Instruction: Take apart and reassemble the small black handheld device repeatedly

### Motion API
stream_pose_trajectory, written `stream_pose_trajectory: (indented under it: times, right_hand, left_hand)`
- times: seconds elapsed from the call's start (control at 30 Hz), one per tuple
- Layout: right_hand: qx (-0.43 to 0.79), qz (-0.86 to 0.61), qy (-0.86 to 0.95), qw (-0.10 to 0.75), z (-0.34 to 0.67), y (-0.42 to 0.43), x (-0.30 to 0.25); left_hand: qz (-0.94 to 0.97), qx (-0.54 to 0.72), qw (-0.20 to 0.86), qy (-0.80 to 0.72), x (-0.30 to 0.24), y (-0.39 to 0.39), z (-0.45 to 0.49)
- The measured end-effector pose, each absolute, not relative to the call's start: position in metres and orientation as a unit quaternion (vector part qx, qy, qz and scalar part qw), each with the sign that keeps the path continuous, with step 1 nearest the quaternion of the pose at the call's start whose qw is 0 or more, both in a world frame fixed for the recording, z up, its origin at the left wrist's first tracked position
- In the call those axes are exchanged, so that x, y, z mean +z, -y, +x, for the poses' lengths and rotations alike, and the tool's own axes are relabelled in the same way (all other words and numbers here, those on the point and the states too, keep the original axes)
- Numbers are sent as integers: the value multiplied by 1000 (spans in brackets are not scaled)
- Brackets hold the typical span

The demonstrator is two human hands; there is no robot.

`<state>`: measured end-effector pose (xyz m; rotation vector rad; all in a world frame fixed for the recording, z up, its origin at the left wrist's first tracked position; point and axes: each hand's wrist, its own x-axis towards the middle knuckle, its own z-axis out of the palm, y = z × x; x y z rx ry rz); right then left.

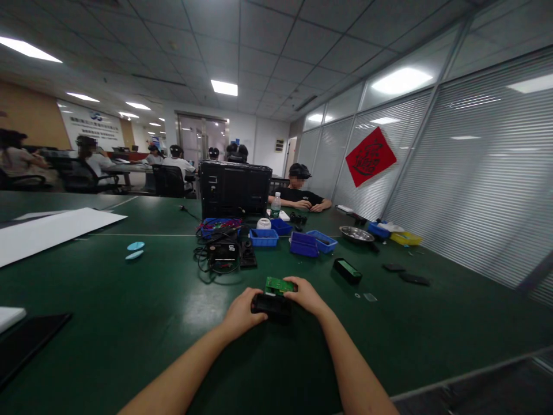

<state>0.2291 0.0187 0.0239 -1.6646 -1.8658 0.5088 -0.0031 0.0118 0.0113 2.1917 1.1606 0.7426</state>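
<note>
My left hand [242, 314] grips the left end of a black plastic housing [273, 308], thumb on the near side and fingers over the top. My right hand [305, 295] pinches the right end of a green circuit board [276, 285], which is tilted just above the housing's far edge. Whether board and housing touch, I cannot tell. To the right lies another black housing [347, 271] with a green board showing inside. Near it are a small white ring [357, 295] and a clear flat piece [370, 297].
Beyond my hands are tangled black cables [211, 259], blue bins [263, 237], a metal bowl [356, 233] and a large black monitor-like case [235, 189]. Flat black pieces [415, 279] lie at right. White sheets [56, 230] lie at left. A person [300, 193] sits across the table.
</note>
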Motion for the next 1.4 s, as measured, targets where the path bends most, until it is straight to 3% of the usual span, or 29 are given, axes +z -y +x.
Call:
stream_pose_trajectory:
  times: [0.1,0.2,0.33,0.4,0.73,1.4]
  right_hand:
    - [170,-654,679,287,231,-19,26]
    - [160,-661,647,344,234,-19,32]
    - [279,-573,610,471,232,-13,45]
    - [317,-522,622,491,227,-9,50]
    - [248,-524,731,359,210,0,56]
    - [207,-542,752,313,210,0,51]
  left_hand:
    - [817,265,286,-424,10,-11,-4]
    - [808,273,288,-436,8,-12,-3]
    - [773,309,280,-478,6,-15,1]
    - [771,309,271,-487,6,-17,2]
    - [792,274,229,-495,8,-16,1]
    - [783,276,238,-504,8,-18,0]
